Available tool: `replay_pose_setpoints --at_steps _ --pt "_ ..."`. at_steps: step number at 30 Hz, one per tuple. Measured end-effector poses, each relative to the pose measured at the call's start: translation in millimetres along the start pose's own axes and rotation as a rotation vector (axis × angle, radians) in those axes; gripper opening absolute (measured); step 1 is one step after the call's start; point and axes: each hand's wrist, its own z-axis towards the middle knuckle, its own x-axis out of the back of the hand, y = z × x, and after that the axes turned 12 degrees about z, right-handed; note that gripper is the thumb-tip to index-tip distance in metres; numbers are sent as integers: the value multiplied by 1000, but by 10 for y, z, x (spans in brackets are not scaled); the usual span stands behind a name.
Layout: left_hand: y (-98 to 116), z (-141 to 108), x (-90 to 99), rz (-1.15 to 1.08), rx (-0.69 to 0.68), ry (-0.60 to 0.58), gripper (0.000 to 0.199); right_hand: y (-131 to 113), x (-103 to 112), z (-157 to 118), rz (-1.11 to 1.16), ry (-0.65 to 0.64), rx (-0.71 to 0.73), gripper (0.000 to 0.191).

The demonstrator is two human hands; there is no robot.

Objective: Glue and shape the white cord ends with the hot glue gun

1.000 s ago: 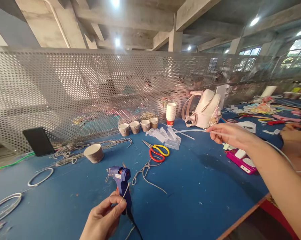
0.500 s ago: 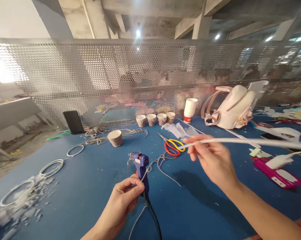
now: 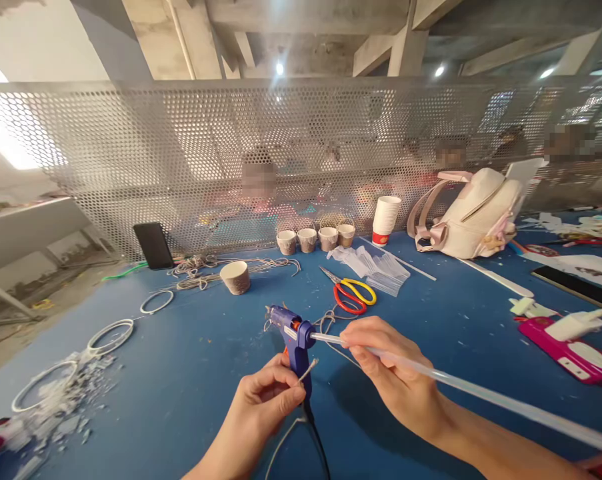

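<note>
My left hand [image 3: 265, 407] is closed at the handle of a blue glue gun [image 3: 295, 343], with a thin grey cord [image 3: 308, 371] pinched between thumb and forefinger. Its other fingers are partly hidden. My right hand [image 3: 395, 380] grips a long translucent glue stick [image 3: 485, 395], whose thin front end meets the back of the gun. How far it goes in, I cannot tell. Scissors [image 3: 353, 297] with red and yellow handles lie beyond the gun. More grey cord lies loosely behind the gun, and a black cable [image 3: 317, 433] runs down from its handle.
A cord-wrapped cup [image 3: 235, 279] stands left of centre; several small baskets [image 3: 328, 238] line the mesh panel [image 3: 195, 153]. Stacked paper cups [image 3: 387, 220], clear plastic sleeves [image 3: 373, 267] and a backpack [image 3: 473, 217] are behind. A pink power strip [image 3: 571, 350] lies right, white rings [image 3: 109, 337] left.
My right hand has moved left and down, bringing the glue stick's end to the back of the gun. The cord loop by the gun now shows a short free end above my left fingers.
</note>
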Motion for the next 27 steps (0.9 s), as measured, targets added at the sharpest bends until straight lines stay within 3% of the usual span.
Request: replay_pose_setpoints --at_steps 11,14,18,21,27 --pt "11 4 -1 287 -227 94 22 69 46 -32 -256 -160 328 45" --pt "-23 -1 -14 373 -280 134 20 91 17 -47 -238 -127 266 40" --pt "-49 -9 -40 449 -321 144 20 62 -38 -52 -124 2 48 20" --pt "-60 -10 -48 467 -344 158 20 42 -57 -57 -67 -7 -48 16" --pt "-87 -29 -62 472 -343 155 19 36 -61 -70 -181 -18 82 21"
